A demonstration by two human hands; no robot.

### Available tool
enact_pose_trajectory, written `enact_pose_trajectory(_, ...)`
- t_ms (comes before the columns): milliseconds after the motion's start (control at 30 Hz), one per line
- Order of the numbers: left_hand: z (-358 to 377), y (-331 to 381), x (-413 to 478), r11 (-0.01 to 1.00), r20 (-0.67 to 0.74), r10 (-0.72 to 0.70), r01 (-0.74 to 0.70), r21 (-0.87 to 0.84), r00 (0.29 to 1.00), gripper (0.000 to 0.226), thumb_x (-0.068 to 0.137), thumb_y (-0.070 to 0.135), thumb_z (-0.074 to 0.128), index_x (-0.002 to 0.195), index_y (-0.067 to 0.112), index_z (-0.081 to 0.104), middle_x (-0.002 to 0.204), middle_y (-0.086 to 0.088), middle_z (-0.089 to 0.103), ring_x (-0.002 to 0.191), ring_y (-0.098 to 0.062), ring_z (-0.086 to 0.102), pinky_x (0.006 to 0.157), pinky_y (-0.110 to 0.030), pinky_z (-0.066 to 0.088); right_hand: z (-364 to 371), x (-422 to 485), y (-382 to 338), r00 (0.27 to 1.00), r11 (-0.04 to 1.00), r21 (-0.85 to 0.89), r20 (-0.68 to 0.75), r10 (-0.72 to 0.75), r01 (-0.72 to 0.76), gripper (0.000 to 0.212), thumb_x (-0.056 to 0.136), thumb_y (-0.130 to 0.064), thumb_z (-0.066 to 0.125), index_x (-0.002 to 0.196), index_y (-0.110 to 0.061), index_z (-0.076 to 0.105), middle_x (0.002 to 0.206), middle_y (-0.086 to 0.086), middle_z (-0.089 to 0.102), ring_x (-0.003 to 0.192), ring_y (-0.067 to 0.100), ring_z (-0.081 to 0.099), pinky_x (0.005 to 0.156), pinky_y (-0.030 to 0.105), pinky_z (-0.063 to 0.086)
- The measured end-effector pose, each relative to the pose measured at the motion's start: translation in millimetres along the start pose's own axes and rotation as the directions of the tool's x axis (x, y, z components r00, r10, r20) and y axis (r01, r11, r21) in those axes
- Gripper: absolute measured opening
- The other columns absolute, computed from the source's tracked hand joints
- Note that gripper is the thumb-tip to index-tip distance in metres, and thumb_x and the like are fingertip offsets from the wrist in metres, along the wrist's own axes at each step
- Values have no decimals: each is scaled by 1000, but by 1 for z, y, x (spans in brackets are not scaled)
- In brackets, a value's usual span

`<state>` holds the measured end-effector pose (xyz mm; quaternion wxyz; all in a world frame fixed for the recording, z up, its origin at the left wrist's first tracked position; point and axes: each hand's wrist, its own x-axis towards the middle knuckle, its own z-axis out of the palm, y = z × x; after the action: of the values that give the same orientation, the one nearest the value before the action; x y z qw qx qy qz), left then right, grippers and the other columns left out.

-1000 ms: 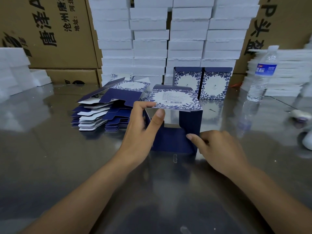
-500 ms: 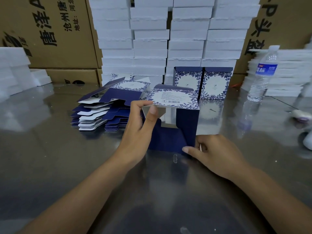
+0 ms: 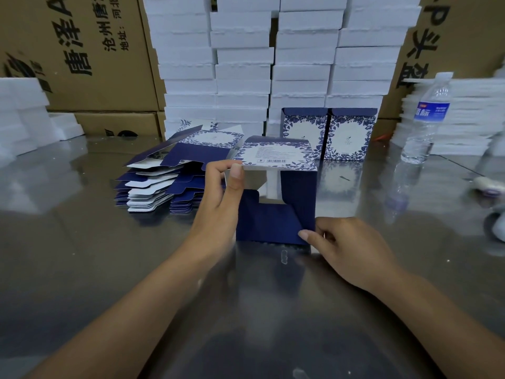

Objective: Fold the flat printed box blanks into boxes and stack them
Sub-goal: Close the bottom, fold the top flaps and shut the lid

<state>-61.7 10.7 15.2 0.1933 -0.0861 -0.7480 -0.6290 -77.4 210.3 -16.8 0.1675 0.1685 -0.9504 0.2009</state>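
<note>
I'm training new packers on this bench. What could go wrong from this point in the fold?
1. The box is held only at two corners: the left hand pinches its top left edge, the right hand its bottom right flap. The near end is not yet closed, so an uneven push may crease or skew it.
2. The bottle stands just right of the finished boxes; a reach there to stack might knock it over.
</note>
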Motion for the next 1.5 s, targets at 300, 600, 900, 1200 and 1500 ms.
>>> enact_pose_trajectory(300,-9,-10,9,995,-83,-81,76,-60,993,41,73,80,23,88,49,46,115,-4,59,114,-27,54,104,-47,39,2,-1,-3,993,993,33,7,-116,116,36,93,-38,50,63,-27,34,52,-9,42,54,10,42,49,22,28)
enact_pose_trajectory(600,-1,-5,4,998,10,38,-38,-40,999,61,66,73,25,107,32,46,106,8,57,91,3,54,81,-19,43,-6,-1,-10,979,1000,-9,-205,12,-14,54,70,-78,35,66,-24,33,54,-8,42,52,6,42,48,27,26)
enact_pose_trajectory(900,8,-9,-3,995,176,100,-93,-45,979,47,74,79,43,111,51,43,101,42,53,103,18,50,86,-8,40,-7,3,-18,835,964,92,-525,-165,249,57,83,-40,60,132,-20,39,131,-2,48,122,13,42,101,37,36)
enact_pose_trajectory(1200,11,-22,10,992,277,106,-80,-102,955,40,85,55,51,124,50,41,133,21,49,123,4,47,98,-16,41,-30,5,-18,747,970,116,-659,-86,214,35,84,-42,52,87,-11,69,84,-4,60,86,19,55,84,50,42)
enact_pose_trajectory(1500,2,-28,3,848,176,347,-389,360,921,31,84,57,55,72,30,47,74,13,55,75,-2,54,69,-19,41,-31,3,-26,757,823,456,-651,49,339,18,85,-48,52,81,-30,56,76,-19,61,74,3,55,66,19,40)
